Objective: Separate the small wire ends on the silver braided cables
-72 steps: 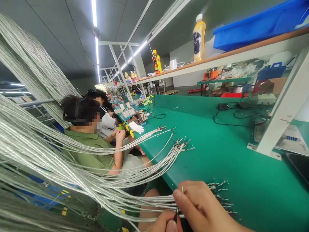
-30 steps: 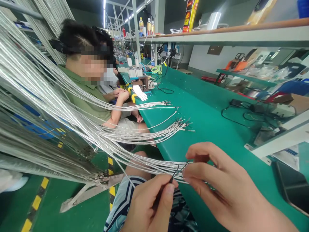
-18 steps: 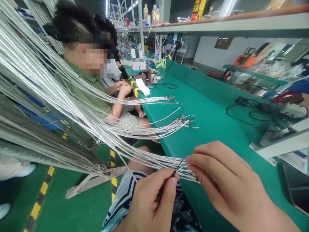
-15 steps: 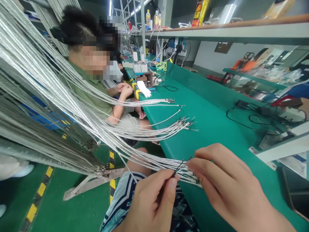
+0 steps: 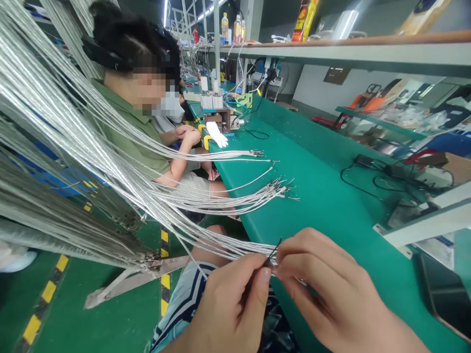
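Observation:
My left hand is closed in a pinch on a cable, and its thin black wire end sticks up past the thumb and forefinger. Right beside that end, the fingertips of my right hand are pressed together; whatever lies between them is hidden. Behind both hands runs a bundle of silvery braided cables, its ends mostly covered by my right hand. Farther up the green bench, a second cable bundle lies with dark stripped tips fanned out, and a smaller bundle rests beyond it.
A co-worker in a green shirt sits to the left, hands together. A white glove lies by a small bench machine. At right are a phone and a slanted white post. A shelf spans above.
My right hand has moved left, bringing its fingertips against the black wire end in my left hand. The view has shifted slightly.

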Demonstrator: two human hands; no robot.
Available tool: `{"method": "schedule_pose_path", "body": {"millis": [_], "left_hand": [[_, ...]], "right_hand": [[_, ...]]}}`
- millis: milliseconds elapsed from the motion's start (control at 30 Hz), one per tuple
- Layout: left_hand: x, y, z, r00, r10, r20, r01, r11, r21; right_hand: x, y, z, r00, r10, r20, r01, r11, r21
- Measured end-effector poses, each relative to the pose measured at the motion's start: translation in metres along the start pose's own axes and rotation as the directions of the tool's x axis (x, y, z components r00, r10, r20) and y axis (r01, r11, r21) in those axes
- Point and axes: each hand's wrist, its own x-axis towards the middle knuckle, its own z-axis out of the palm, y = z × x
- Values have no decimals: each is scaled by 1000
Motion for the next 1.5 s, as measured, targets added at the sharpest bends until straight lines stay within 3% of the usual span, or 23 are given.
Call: {"method": "schedule_pose_path", "body": {"millis": [133,267,400,500,600,767,833,900,967,1000,1067,1167,1300,1500], "left_hand": [[0,-2,3,998,49,24,-49,998,-25],[-2,-11,8,979,200,-25,-202,976,-85],[-7,-16,10,973,224,-46,-227,972,-66],[-7,-14,6,974,217,-61,-221,974,-54],[-4,-10,1,965,247,-86,-250,968,-22],[-4,-10,1,960,260,-101,-263,965,-17],[-9,-12,4,968,202,-151,-209,978,-29],[-13,-12,5,983,58,-172,-72,995,-75],[-16,-11,4,985,-130,-116,111,981,-159],[-16,-10,3,977,-206,-53,190,957,-218],[-14,-7,1,948,-309,78,316,884,-345],[-8,-1,1,910,-350,222,415,760,-501],[-4,2,3,895,-364,257,446,728,-520],[-6,-2,4,922,-321,217,385,823,-417]], "right_hand": [[-4,2,5,996,88,-31,-83,987,136],[-10,6,18,972,212,-98,-163,917,365],[-5,4,28,957,212,-200,-98,881,462],[0,-1,29,912,267,-312,-73,853,517],[0,-5,24,887,268,-377,-62,878,475],[-5,-4,11,922,184,-340,-67,942,328],[-6,-5,5,889,233,-393,-85,929,360],[-6,-6,-2,820,263,-508,-70,928,367],[-5,-7,-10,746,260,-614,-49,940,338],[-4,-6,-13,744,260,-616,-61,944,324],[-3,-3,-16,810,289,-510,-149,943,298],[0,5,-11,891,395,-224,-333,904,267],[6,13,0,877,481,-12,-431,797,424],[9,15,4,836,521,170,-494,581,646]]}}
